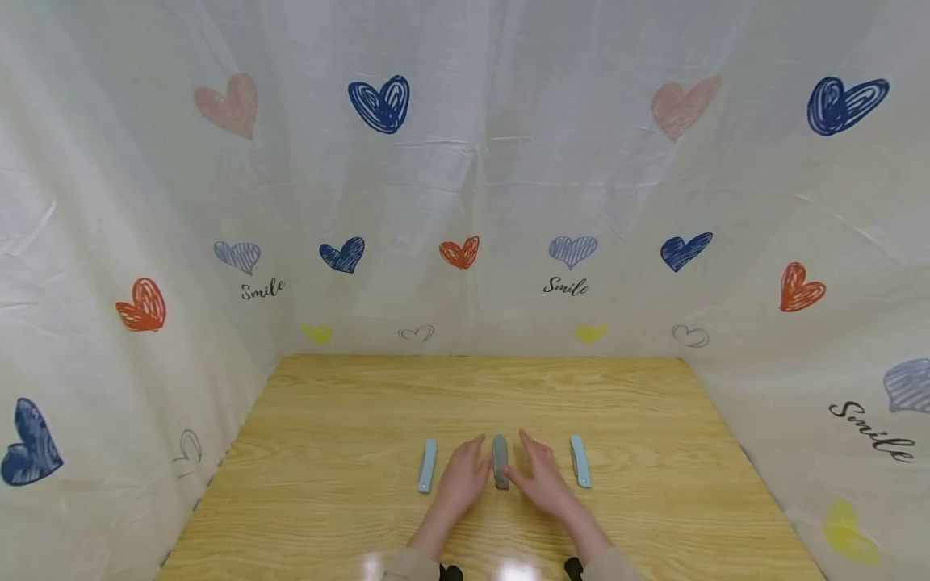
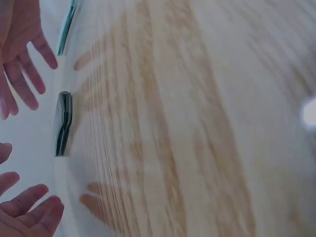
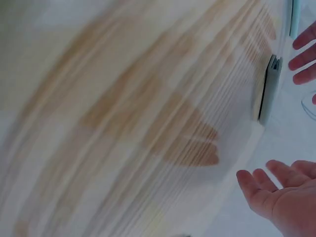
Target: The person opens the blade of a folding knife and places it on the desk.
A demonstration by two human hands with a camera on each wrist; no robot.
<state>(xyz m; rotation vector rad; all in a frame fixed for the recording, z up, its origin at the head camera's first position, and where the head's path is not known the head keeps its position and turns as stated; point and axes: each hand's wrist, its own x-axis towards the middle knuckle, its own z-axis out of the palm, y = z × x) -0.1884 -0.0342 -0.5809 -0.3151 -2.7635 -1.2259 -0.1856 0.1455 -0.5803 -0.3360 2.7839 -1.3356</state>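
A slim grey object (image 1: pixel 500 452), long and rounded at its far end, lies on the table between my two hands. In the right wrist view its grey body (image 3: pixel 271 91) shows two layers at one end. My left hand (image 1: pixel 463 476) hovers just left of it, fingers loosely extended and holding nothing. On the other side my right hand (image 1: pixel 543 480) spreads thumb and fingers, the thumb overlapping the grey object's edge in the head view. Both wrist views show gaps between the fingers of the left hand (image 2: pixel 34 217) and right hand (image 3: pixel 291 192).
One slim light blue object (image 1: pixel 427 466) lies left of my left hand, another light blue object (image 1: pixel 580 461) right of my right hand. All rest on a wood-grain table (image 1: pixel 327 516). A white curtain (image 1: pixel 508 202) printed with hearts encloses the back and sides.
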